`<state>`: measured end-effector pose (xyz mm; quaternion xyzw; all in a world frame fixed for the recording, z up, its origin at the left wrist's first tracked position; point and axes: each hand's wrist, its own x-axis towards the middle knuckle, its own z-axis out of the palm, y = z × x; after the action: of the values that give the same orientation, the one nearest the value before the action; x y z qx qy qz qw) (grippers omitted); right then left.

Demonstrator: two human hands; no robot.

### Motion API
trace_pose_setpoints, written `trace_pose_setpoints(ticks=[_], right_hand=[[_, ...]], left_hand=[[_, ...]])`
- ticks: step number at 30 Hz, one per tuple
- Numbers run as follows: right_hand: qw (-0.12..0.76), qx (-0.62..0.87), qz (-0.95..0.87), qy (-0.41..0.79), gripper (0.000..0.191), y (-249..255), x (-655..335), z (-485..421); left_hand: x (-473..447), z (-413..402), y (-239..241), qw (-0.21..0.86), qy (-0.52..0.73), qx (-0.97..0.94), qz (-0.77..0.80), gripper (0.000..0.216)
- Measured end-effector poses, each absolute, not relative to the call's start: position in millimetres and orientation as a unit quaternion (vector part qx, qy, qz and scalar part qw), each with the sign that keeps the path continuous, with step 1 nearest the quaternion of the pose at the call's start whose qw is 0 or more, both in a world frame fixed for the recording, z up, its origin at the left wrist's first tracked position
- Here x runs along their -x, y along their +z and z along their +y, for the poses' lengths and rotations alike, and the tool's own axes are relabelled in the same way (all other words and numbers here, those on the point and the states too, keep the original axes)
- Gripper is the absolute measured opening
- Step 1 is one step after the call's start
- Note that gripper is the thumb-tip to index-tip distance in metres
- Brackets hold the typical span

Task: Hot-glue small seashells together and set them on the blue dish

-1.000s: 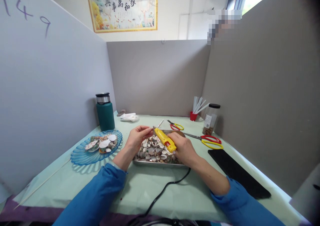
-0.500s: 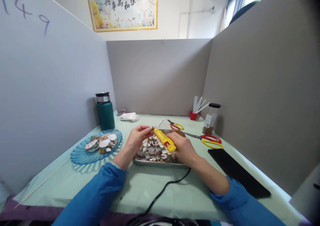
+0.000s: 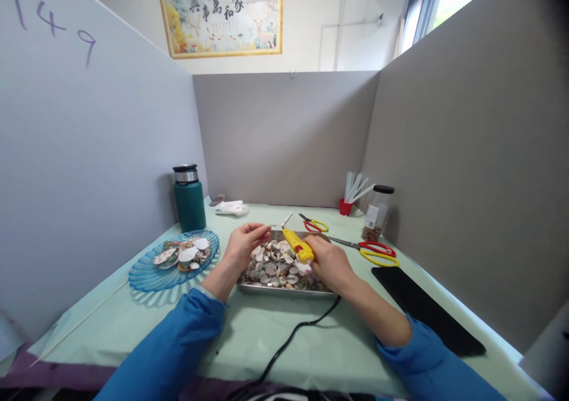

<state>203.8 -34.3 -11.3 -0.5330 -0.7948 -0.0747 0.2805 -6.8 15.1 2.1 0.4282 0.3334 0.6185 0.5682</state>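
My right hand [image 3: 331,263] is wrapped round a yellow hot glue gun [image 3: 297,246], its nozzle pointing up and to the left. A black cord [image 3: 302,325] runs from below that hand to the front of the table. My left hand [image 3: 240,248] is closed in a pinch just left of the nozzle; a tiny thing shows at its fingertips, too small to name. Both hands are above a metal tray [image 3: 284,292] filled with small seashells [image 3: 273,268]. To the left, a blue scalloped glass plate [image 3: 144,278] bears several larger shells [image 3: 189,254].
Behind the plate stands a green bottle [image 3: 190,205]. Small scissors [image 3: 315,223], large scissors [image 3: 376,253], a red cup [image 3: 345,207] of glue sticks, a lidded jar [image 3: 377,214] and a black slab [image 3: 427,309] lie to the right. Grey partitions [image 3: 284,134] enclose the table.
The glue gun has drawn back to the right, so its nozzle is apart from my left fingertips. My left hand keeps its pinch in nearly the same place.
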Motion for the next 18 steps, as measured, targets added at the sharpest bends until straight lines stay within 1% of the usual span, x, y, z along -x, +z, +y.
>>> trace_pose_setpoints(ticks=[5,9,15,18], right_hand=[[0.184,0.566,-0.801,-0.073,0.035,-9,-205,-35],[0.146,0.568,-0.807,-0.072,0.038,-7,-206,-35],[0.136,0.549,-0.824,-0.026,0.036,-4,-215,-34],[0.190,0.515,-0.836,-0.021,0.029,2,-219,-33]], left_hand=[[8,15,2,0.570,0.610,-0.436,0.335,0.028],[9,16,0,0.571,0.601,-0.445,0.339,0.030],[7,13,1,0.576,0.569,-0.488,0.325,0.028],[5,10,3,0.579,0.557,-0.509,0.308,0.027]])
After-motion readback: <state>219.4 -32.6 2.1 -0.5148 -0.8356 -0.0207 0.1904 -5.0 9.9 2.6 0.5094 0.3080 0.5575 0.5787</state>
